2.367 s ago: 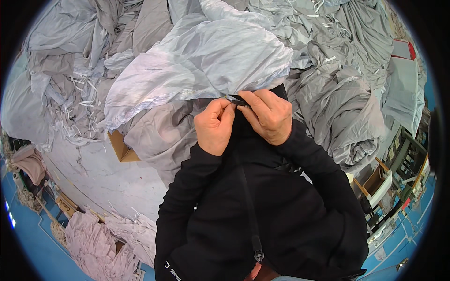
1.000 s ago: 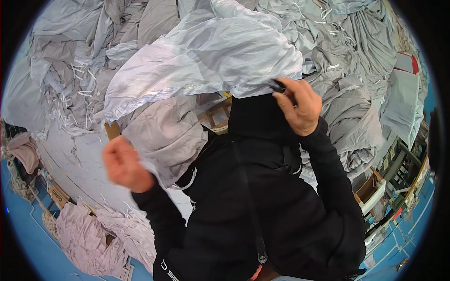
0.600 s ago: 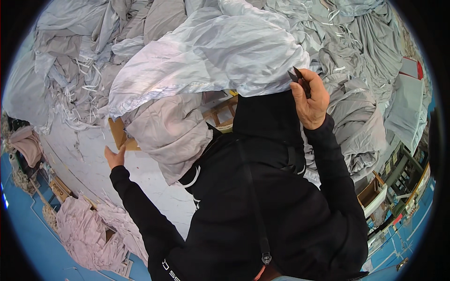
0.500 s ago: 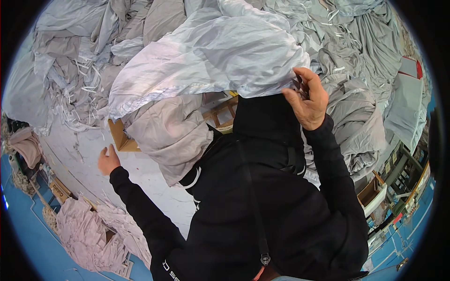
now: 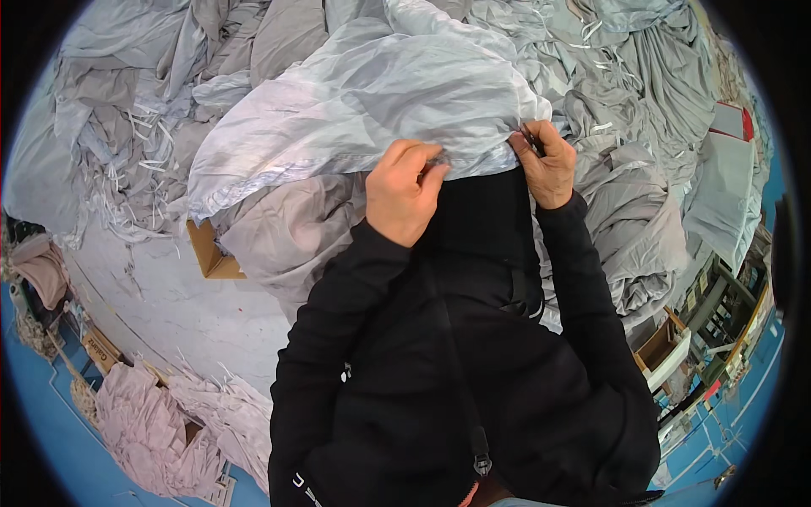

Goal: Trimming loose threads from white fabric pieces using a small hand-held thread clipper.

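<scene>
A pale blue-grey cloth (image 5: 397, 93) with a seamed hem spreads in front of my body. My left hand (image 5: 404, 193) is closed in a pinch on its hem, near the middle. At the cloth's right end, my right hand (image 5: 551, 167) is closed, with thumb and fingertips at the edge. A small dark object shows between those fingers, too hidden to name. Below the hem lies a beige-grey cloth (image 5: 291, 224), partly covered by my left forearm.
Heaps of grey cloth with white ties (image 5: 152, 135) fill the far left, and more grey cloth (image 5: 634, 203) lies right. A cardboard box (image 5: 211, 253) pokes out beneath the cloth. Pink cloth (image 5: 152, 422) is piled at lower left. A wooden drawer (image 5: 663, 346) stands at right.
My left hand has come in from the far left to pinch the hem. My right hand has shifted slightly left, its fingers closing at the cloth's edge.
</scene>
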### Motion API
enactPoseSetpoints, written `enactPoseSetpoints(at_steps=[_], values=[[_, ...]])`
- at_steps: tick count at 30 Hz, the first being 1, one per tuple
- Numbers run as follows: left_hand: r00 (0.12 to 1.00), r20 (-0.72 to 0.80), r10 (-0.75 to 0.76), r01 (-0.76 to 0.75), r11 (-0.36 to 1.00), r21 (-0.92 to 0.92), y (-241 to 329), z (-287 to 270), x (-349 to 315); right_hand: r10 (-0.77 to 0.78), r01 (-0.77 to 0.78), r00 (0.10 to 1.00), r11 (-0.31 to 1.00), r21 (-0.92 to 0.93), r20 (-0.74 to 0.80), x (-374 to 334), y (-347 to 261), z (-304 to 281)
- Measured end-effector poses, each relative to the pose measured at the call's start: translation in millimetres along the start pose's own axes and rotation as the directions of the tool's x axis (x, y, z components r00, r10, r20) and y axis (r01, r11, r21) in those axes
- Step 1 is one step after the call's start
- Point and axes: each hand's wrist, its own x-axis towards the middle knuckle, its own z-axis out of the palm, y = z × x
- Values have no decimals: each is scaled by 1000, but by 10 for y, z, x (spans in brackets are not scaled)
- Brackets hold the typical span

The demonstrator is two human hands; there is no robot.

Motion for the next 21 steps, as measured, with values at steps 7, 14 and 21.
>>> enactPoseSetpoints(at_steps=[7,14,21], values=[[980,-36,197,-191,973,131,-136,200,72,4,-4,1000,999,36,-16,-11,52,-17],[971,-54,232,-218,957,190,-110,196,46,-13,14,1000,999,38,-29,-11,45,-14],[986,-148,-75,67,996,-63,-233,11,-90,9,-6,999,999,45,-54,-34,76,-13]])
